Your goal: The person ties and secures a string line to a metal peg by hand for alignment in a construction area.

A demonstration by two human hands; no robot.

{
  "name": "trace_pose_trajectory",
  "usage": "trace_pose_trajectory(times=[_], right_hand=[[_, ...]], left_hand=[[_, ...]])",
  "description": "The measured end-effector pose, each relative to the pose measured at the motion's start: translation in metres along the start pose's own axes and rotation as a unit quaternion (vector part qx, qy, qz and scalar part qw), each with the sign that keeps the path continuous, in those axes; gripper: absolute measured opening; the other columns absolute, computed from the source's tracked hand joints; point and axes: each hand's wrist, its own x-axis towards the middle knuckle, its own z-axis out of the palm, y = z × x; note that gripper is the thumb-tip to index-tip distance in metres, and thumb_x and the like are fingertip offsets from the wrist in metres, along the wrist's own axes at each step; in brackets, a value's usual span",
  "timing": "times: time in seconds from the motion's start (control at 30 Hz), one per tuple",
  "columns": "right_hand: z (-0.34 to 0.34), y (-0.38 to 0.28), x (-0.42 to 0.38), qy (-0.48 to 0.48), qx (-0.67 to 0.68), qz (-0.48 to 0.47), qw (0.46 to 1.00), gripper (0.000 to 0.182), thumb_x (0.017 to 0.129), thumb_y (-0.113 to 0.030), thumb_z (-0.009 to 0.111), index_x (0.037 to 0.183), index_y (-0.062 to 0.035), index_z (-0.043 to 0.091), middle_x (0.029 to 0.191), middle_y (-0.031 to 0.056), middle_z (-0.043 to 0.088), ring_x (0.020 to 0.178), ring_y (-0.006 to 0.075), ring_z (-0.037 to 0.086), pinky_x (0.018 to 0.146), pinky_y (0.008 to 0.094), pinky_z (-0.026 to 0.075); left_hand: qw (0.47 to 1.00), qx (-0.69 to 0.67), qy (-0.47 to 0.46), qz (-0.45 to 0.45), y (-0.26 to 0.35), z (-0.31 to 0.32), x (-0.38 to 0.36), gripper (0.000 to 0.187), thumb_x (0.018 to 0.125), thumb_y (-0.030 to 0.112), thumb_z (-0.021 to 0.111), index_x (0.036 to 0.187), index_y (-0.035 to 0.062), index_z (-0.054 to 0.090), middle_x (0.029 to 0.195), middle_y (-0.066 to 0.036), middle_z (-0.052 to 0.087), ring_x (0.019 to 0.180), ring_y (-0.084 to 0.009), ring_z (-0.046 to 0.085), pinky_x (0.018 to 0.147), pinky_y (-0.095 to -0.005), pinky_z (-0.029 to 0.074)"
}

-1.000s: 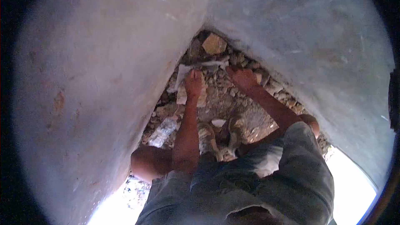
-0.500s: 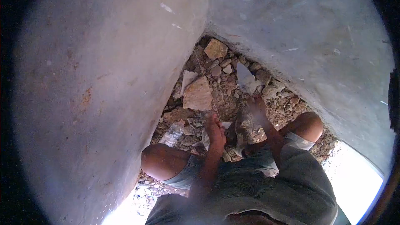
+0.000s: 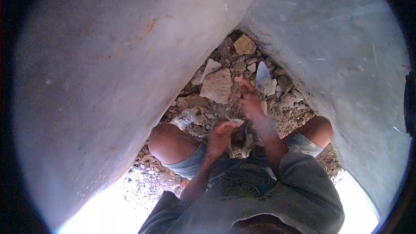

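Observation:
My right hand (image 3: 250, 100) reaches forward over the rubble, fingers extended and apart beside the right edge of a large flat stone (image 3: 216, 86). To its right a pointed trowel (image 3: 262, 74) lies on the ground, blade toward the corner. My left hand (image 3: 221, 136) is lower, between my knees, its fingers curled toward a pale piece (image 3: 238, 122). What it holds, if anything, I cannot tell. Left of that hand lies a clear plastic bottle (image 3: 185, 118).
Two plastered walls, one on the left (image 3: 108, 78) and one on the right (image 3: 333, 60), meet ahead in a narrow corner. A yellowish stone (image 3: 245, 45) sits near it, with broken stones and loose soil around. My bent knees (image 3: 170, 142) flank the work area.
My right hand has left the trowel's handle end and moved left and forward toward the flat stone. My left hand has turned, fingers now pointing right. The view has shifted.

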Motion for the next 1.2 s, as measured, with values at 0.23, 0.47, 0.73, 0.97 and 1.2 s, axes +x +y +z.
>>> trace_pose_trajectory(times=[0.23,0.47,0.73,0.97,1.2], right_hand=[[-0.126,0.099,0.024,0.017,0.132,-0.141,0.981,0.036,0.097,-0.026,0.061,0.125,-0.0025,0.058,0.087,0.0023,0.064,0.073,0.0164,0.062,0.067,0.0344,0.052],[-0.156,0.132,0.02,0.258,-0.423,-0.211,0.842,0.045,0.085,-0.011,0.07,0.125,-0.002,0.052,0.1,0.0127,0.063,0.09,0.0258,0.065,0.079,0.04,0.052],[-0.143,0.117,-0.007,0.193,-0.546,0.076,0.812,0.088,0.077,-0.034,0.075,0.147,-0.0045,0.032,0.117,0.0233,0.063,0.105,0.0432,0.062,0.088,0.0524,0.05],[-0.221,0.201,0.015,0.094,-0.49,0.068,0.864,0.084,0.08,-0.043,0.071,0.146,-0.0047,0.034,0.114,0.0239,0.065,0.099,0.0373,0.066,0.083,0.0527,0.052],[-0.148,0.167,-0.033,0.151,-0.426,0.073,0.889,0.073,0.083,-0.042,0.068,0.141,-0.0089,0.038,0.109,0.0198,0.063,0.094,0.034,0.064,0.079,0.0498,0.052]], left_hand=[[0.873,0.403,0.07,0.266,0.174,-0.103,-0.031,0.01,0.079,0.009,0.074,0.089,0.0103,0.074,0.101,-0.011,0.067,0.101,-0.0253,0.063,0.089,-0.0342,0.05],[0.86,0.309,0.307,0.265,0.078,-0.165,-0.055,0.033,0.101,0.017,0.05,0.127,-0.0018,0.059,0.13,-0.017,0.06,0.118,-0.0326,0.058,0.101,-0.0436,0.045],[0.872,0.244,0.422,-0.031,-0.101,-0.223,-0.068,0.044,0.101,0.017,0.048,0.141,0.0001,0.042,0.127,-0.018,0.06,0.114,-0.0276,0.059,0.096,-0.0412,0.048],[0.915,0.26,0.3,-0.067,-0.094,-0.212,-0.028,0.05,0.097,0.015,0.052,0.143,0.0024,0.039,0.127,-0.017,0.06,0.112,-0.0265,0.06,0.095,-0.0402,0.049],[0.958,0.275,0.076,-0.008,-0.024,-0.177,0.043,0.058,0.092,0.012,0.057,0.146,0.0048,0.036,0.126,-0.016,0.06,0.11,-0.0253,0.06,0.094,-0.0393,0.049]])
